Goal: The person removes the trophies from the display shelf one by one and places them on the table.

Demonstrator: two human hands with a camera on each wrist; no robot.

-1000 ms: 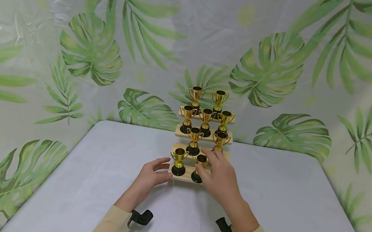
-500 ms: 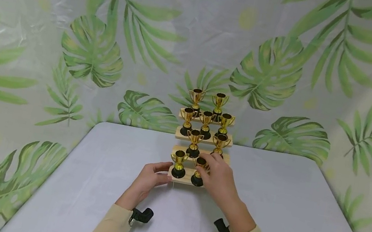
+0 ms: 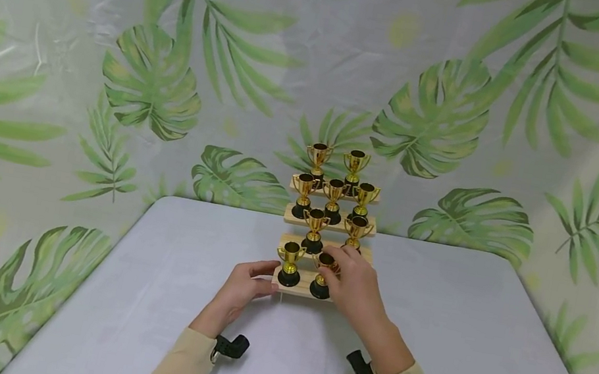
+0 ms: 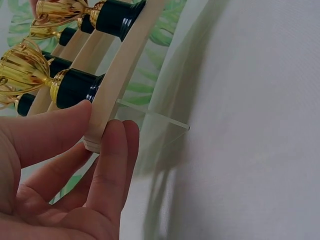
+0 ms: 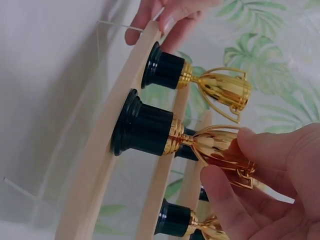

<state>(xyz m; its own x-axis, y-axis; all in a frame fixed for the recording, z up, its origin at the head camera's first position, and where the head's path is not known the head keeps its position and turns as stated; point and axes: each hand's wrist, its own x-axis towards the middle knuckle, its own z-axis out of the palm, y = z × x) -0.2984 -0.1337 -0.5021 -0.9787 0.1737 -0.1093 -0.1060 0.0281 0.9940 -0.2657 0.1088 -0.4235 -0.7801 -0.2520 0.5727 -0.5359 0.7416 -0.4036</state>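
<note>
Gold trophy (image 3: 323,274) on wooden rack (image 3: 299,284)

Pale grey table (image 3: 136,292) — behind and beside it, a glossy backdrop (image 3: 236,69) of green palm leaves

We see a staged recording set: palm-leaf backdrop cloth (image 3: 178,58) hung behind a plain grey table (image 3: 457,348).

Both forearms in beige sleeves reach up from the lower centre of the head view. The left hand (image 3: 241,285) lies low, thumb and fingers pinching. The right hand (image 3: 355,288) sits just right of it, fingers curled in a grip.
</note>
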